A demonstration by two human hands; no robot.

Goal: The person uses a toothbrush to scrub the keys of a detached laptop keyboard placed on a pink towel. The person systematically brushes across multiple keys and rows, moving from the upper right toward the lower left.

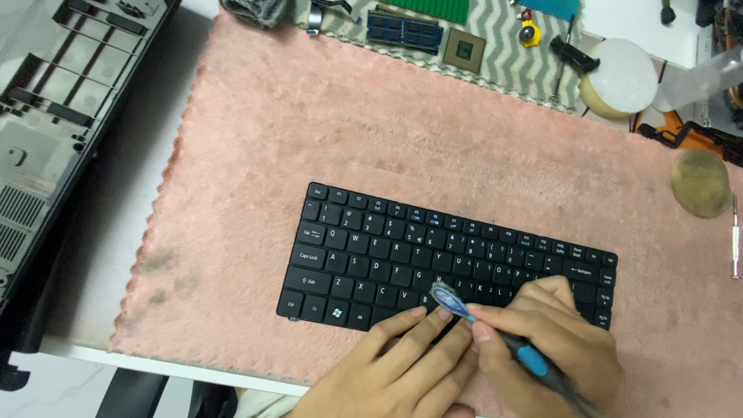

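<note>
A black laptop keyboard [402, 251] lies on a pink fuzzy cloth [325, 124]. My right hand [553, 337] grips a blue and black toothbrush [495, 329], its head resting on the keys in the lower middle rows. My left hand [391, 368] lies flat beside it, fingertips pressing on the keyboard's near edge and touching the brush neck.
A black laptop bottom case [58, 116] lies at the left. At the back are memory sticks [404, 31], a processor chip [464, 50], a green board [433, 8], a white round lamp [619, 77]. At the right are a tan round pad [700, 183] and a small screwdriver [735, 240].
</note>
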